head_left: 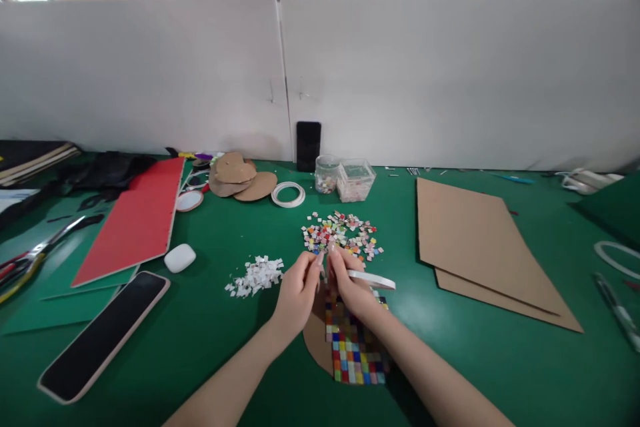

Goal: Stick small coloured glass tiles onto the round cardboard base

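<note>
My left hand has its thumb and forefinger pinched together; whatever lies between the tips is too small to make out. Close beside it, my right hand is closed with a thin white roll of tape sticking out to the right, and its fingertips almost meet the left ones. Beneath both hands lies a round piece of cardboard, partly covered by rows of coloured mosaic tiles. The hands and forearms hide part of the tiled area. Just beyond the fingertips, loose mosaic tiles are scattered in a heap.
Small white scraps lie left of my hands. A clear box, a jar and a white tape ring stand behind. Cardboard sheets lie right; a phone, a red board and scissors left.
</note>
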Motion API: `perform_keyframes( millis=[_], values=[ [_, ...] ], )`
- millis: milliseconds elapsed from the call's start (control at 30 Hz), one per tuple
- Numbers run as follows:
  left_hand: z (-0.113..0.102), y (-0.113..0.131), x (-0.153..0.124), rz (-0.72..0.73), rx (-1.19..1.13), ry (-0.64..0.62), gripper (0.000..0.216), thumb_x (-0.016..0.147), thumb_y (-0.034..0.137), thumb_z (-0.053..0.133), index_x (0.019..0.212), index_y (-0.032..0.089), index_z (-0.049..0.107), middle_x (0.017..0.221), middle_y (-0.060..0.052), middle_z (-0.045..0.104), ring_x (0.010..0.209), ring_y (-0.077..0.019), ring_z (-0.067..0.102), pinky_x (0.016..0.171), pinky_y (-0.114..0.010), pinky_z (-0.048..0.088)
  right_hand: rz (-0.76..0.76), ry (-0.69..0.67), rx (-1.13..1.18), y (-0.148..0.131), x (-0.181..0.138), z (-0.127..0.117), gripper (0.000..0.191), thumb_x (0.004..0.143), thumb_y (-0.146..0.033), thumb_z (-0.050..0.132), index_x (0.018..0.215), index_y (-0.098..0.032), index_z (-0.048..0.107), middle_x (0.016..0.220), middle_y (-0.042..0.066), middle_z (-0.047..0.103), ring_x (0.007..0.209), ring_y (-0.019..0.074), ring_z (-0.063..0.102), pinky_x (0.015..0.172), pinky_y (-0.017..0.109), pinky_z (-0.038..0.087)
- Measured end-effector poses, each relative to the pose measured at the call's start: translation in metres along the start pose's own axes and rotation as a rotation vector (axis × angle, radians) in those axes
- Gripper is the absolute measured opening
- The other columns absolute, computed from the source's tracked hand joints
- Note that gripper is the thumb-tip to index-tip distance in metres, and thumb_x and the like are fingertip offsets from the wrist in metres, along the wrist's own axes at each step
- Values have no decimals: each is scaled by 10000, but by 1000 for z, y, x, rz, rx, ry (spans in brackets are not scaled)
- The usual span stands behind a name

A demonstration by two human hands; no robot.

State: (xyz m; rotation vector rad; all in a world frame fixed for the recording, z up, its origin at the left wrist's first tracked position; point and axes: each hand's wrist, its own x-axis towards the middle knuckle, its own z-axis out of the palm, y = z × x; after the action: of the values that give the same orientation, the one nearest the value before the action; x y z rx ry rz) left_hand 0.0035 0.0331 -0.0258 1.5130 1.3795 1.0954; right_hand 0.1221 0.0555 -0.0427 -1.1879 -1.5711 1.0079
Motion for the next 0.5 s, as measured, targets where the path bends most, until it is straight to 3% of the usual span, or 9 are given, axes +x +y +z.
perform_keyframes(
  millis=[133,267,433,500],
  values=[
    [5,4,-7,21,33,-30,268,884,366,360,682,199,419,571,48,387,508,-98,397,495,-207,311,-26,-52,-58,-7,-5,-5,332,895,-378,307,673,-203,480,578,-21,483,548,125,453,534,229,355],
    [9,1,-12,45,113,-39,258,897,341,323,695,201,404,588,45,394,529,-103,414,514,-210,323,-6,-34,-101,-15,-20,-10,340,903,-384,298,669,-204,468,583,-25,472,534,118,433,532,228,343],
    [16,-1,-21,108,267,-191,254,907,303,281,700,202,387,611,30,455,552,-119,454,529,-228,326,204,118,-78,-20,-48,-5,353,906,-425,296,659,-211,432,602,-20,477,585,133,462,530,230,336],
    [18,0,-24,121,276,-196,255,909,290,272,693,202,377,616,28,465,550,-118,460,525,-227,325,252,128,-59,-19,-52,-2,348,906,-434,292,675,-216,432,606,-20,480,601,140,477,545,234,347]
  ],
)
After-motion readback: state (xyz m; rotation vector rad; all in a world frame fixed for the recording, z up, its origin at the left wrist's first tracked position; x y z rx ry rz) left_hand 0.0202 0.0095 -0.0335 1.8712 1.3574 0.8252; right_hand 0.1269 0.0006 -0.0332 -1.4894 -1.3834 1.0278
